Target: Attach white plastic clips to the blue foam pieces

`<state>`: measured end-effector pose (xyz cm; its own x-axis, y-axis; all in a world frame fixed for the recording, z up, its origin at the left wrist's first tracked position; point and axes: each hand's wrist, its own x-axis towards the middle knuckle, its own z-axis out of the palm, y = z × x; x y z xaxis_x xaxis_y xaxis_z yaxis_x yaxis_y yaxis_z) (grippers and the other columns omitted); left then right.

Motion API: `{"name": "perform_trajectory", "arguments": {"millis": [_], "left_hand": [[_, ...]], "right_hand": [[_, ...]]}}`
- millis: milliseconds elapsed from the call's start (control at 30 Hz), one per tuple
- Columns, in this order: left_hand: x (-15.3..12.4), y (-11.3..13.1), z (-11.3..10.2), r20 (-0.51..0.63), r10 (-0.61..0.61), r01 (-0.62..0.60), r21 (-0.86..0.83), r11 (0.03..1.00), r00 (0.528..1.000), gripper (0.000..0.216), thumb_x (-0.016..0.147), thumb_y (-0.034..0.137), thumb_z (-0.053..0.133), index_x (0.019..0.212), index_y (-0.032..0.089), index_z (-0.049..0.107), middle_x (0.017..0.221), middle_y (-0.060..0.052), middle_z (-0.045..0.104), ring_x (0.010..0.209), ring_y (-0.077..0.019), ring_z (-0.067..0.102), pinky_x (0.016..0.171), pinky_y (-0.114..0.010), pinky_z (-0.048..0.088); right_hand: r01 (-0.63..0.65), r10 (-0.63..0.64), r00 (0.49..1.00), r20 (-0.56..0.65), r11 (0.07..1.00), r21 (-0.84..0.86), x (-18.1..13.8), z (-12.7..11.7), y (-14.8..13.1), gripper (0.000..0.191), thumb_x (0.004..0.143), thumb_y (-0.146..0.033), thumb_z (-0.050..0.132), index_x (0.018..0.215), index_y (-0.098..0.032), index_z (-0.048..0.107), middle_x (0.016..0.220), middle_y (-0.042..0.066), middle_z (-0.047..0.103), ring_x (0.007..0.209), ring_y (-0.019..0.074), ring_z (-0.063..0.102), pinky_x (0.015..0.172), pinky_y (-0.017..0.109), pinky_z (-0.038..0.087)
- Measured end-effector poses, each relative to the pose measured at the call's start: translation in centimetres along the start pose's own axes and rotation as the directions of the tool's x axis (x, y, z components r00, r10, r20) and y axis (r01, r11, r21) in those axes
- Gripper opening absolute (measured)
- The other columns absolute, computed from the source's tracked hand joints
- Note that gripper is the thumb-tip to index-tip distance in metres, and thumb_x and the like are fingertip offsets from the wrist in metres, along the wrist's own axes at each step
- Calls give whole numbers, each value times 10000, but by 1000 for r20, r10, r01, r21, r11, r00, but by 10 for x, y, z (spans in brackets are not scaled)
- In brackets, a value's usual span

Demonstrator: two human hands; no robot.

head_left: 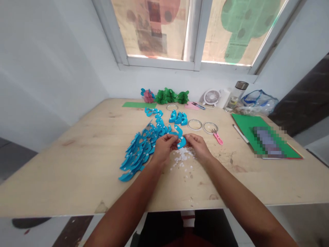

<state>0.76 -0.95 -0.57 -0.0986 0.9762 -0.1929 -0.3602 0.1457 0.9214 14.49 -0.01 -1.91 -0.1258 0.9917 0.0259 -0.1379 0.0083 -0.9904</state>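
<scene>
Both my hands meet over the middle of the wooden table (77,171). My left hand (164,145) and my right hand (196,144) pinch a curved blue paper piece (182,142) between their fingertips. Just under the hands lies a scatter of small white paper scraps (183,159). To the left of my left hand a long overlapping row of blue curved pieces (140,151) stretches toward me. A smaller group of blue pieces (178,118) lies farther back.
Tape rings (194,124) and pink-handled scissors (218,137) lie right of centre. Green sheets (246,128) sit at the right, a green paper garland (171,96), a small white fan (211,97), a bottle (238,94) and a clear bag (259,101) along the wall.
</scene>
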Motion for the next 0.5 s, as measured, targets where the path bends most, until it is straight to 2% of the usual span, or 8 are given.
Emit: {"name": "perform_trajectory", "arguments": {"millis": [233,367,500], "left_hand": [[0,-1,2,-38,84,-82,44,996,996,242,542,318,713,650,130,606,608,-29,644,556,-126,573,495,-223,438],[-1,-2,3,-25,124,-122,73,990,992,229,559,316,699,657,133,602,595,-23,637,537,-116,559,485,-219,438],[0,-2,3,-3,98,-98,70,993,995,272,559,362,707,669,138,598,623,-24,639,551,-117,565,495,-224,447]], "right_hand": [[-142,139,988,61,988,58,-3,2,-3,293,642,-440,698,715,-160,650,546,2,620,498,111,550,505,219,370],[-128,124,988,93,991,48,-2,2,-1,278,618,-416,723,679,-156,645,568,-7,620,490,95,542,521,215,400],[-88,84,993,89,996,34,0,1,3,276,617,-418,725,674,-161,641,549,-12,612,475,93,525,500,211,400]]}}
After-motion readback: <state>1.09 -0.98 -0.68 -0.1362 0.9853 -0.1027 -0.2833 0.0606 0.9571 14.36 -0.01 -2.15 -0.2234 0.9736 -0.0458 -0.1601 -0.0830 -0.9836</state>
